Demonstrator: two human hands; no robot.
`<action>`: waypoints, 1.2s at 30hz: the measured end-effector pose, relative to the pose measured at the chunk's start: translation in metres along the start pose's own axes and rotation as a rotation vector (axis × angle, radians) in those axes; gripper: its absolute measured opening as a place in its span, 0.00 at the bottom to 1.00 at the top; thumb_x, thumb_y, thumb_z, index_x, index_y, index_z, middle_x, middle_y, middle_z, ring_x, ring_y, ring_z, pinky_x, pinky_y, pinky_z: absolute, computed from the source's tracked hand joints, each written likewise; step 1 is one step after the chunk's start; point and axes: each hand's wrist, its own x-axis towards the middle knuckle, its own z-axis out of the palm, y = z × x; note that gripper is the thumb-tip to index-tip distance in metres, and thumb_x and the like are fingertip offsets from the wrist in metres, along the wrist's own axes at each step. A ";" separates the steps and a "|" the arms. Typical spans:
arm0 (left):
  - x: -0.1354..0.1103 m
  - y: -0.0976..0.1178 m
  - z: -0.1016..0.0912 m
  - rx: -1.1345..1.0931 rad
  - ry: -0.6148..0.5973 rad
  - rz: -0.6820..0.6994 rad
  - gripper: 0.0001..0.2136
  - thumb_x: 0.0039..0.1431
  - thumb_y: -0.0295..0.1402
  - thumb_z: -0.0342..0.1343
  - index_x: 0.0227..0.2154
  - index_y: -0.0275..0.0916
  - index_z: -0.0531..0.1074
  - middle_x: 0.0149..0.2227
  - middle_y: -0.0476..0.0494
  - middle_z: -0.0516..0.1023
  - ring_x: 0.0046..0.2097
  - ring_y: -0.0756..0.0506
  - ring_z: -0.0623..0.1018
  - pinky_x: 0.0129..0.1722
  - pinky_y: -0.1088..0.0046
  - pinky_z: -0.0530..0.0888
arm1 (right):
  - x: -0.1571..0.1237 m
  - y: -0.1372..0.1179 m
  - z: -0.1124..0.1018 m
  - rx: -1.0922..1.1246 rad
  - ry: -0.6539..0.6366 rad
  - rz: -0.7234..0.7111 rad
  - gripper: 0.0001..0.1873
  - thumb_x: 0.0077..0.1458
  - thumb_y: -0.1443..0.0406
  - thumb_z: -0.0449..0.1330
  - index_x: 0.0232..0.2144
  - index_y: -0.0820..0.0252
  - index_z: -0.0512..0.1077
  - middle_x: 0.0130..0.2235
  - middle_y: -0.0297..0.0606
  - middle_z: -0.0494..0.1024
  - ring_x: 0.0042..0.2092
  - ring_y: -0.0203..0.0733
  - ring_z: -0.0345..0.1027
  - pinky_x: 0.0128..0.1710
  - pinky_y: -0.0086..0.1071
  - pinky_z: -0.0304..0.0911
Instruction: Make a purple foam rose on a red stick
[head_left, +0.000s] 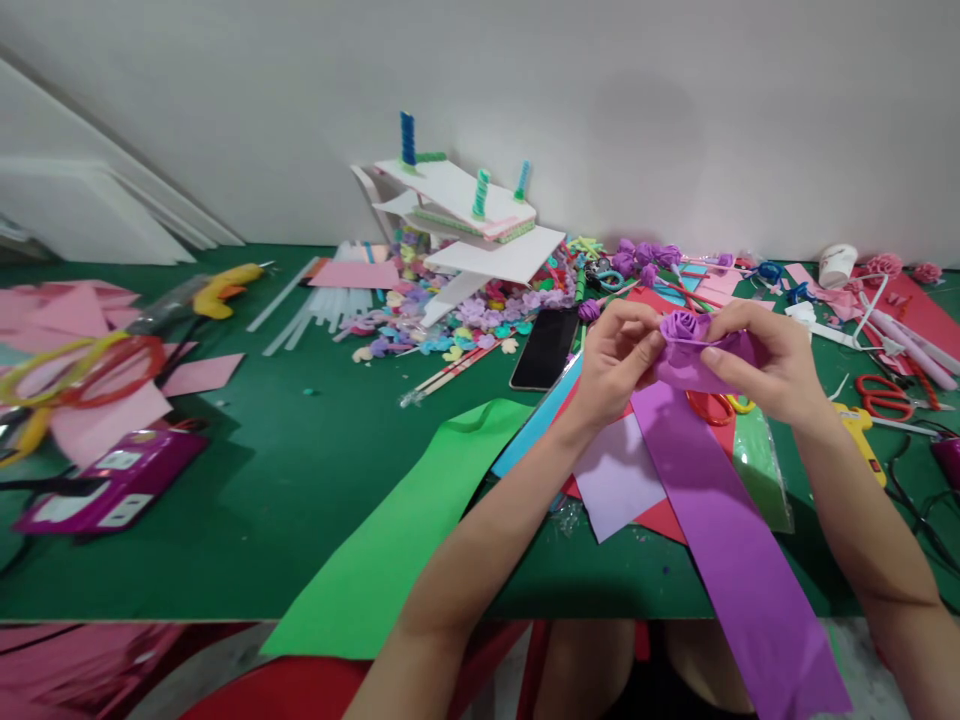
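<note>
A partly rolled purple paper rose (681, 326) is held up between my hands, its spiral centre facing up. My left hand (616, 358) pinches the rose's left side with thumb and fingers. On the other side, my right hand (765, 362) grips the loose purple paper, thumb in front and fingers behind. Below them a long purple paper strip (739, 540) slants past the table's front edge; whether it joins the rose cannot be made out. Lilac paper (616, 480) and red-handled scissors (709, 408) lie beneath my hands.
Green paper (405, 530) overhangs the front edge. A phone (545, 350) lies near my left hand, before a heap of small flowers and a white board model (480, 210). Yellow glue guns (861, 440) (225, 290) lie at both sides. Finished purple roses (649, 255) lie behind.
</note>
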 end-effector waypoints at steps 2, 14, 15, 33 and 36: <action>-0.001 -0.001 -0.001 -0.001 0.000 -0.015 0.08 0.55 0.40 0.59 0.31 0.43 0.67 0.21 0.58 0.63 0.16 0.59 0.57 0.12 0.86 0.55 | 0.000 0.000 0.002 0.054 0.001 0.022 0.03 0.51 0.64 0.60 0.29 0.57 0.69 0.29 0.31 0.74 0.30 0.33 0.64 0.30 0.29 0.60; 0.004 -0.007 -0.003 0.057 -0.006 0.119 0.17 0.38 0.38 0.70 0.29 0.40 0.68 0.31 0.53 0.76 0.33 0.54 0.75 0.32 0.79 0.71 | -0.001 0.002 0.005 0.220 0.014 0.128 0.09 0.51 0.57 0.59 0.29 0.56 0.69 0.29 0.30 0.72 0.29 0.33 0.63 0.29 0.29 0.60; 0.004 -0.007 -0.003 0.063 -0.010 0.128 0.18 0.38 0.37 0.70 0.29 0.40 0.68 0.31 0.53 0.76 0.33 0.53 0.76 0.31 0.80 0.71 | 0.000 0.003 0.005 0.223 0.016 0.131 0.09 0.51 0.57 0.59 0.29 0.56 0.69 0.29 0.30 0.72 0.29 0.33 0.64 0.29 0.29 0.60; -0.001 -0.003 0.002 0.083 0.145 -0.005 0.11 0.55 0.39 0.59 0.31 0.41 0.64 0.21 0.58 0.65 0.15 0.59 0.60 0.12 0.86 0.58 | 0.004 0.005 -0.014 -0.086 -0.067 0.091 0.08 0.48 0.61 0.65 0.33 0.56 0.75 0.33 0.33 0.78 0.35 0.36 0.70 0.35 0.29 0.65; -0.002 -0.008 -0.002 0.089 0.117 -0.018 0.11 0.56 0.43 0.57 0.34 0.42 0.65 0.22 0.58 0.62 0.17 0.59 0.58 0.14 0.86 0.58 | 0.004 0.005 -0.013 -0.130 -0.060 0.112 0.08 0.49 0.62 0.64 0.33 0.57 0.75 0.33 0.33 0.78 0.35 0.36 0.70 0.34 0.29 0.64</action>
